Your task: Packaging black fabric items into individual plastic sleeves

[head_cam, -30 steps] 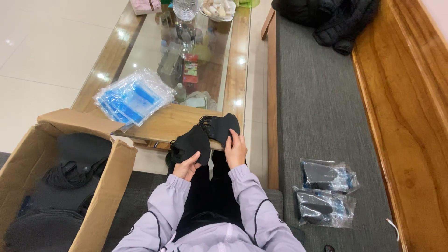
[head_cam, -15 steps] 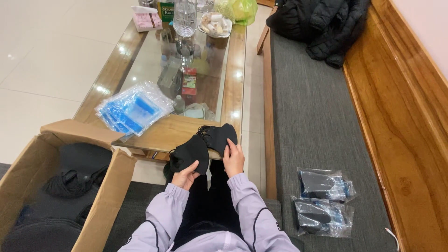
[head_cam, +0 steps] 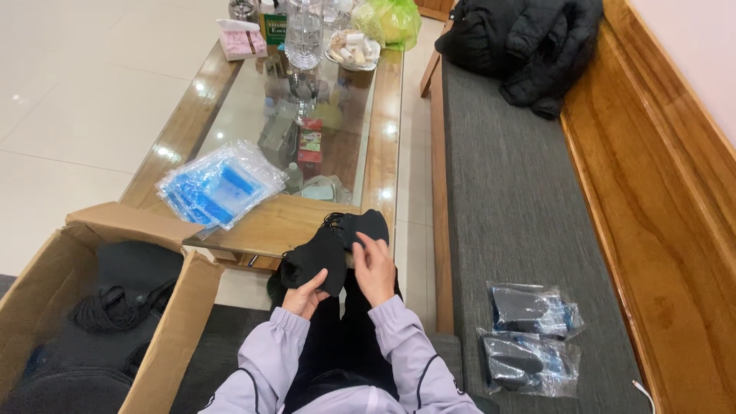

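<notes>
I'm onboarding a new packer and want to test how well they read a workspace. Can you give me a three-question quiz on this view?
1. True or false: both hands are on the black fabric item.
2. Which lies on the grey bench cushion to the person's right? A) a stack of blue-printed clear bags B) two filled clear bags C) a cardboard box
3. Fill in: the stack of empty clear bags lies on the ____ coffee table.

Key:
1. True; the left hand grips it from below and the right hand rests on it.
2. B, the two filled clear bags.
3. Glass-topped.
</notes>
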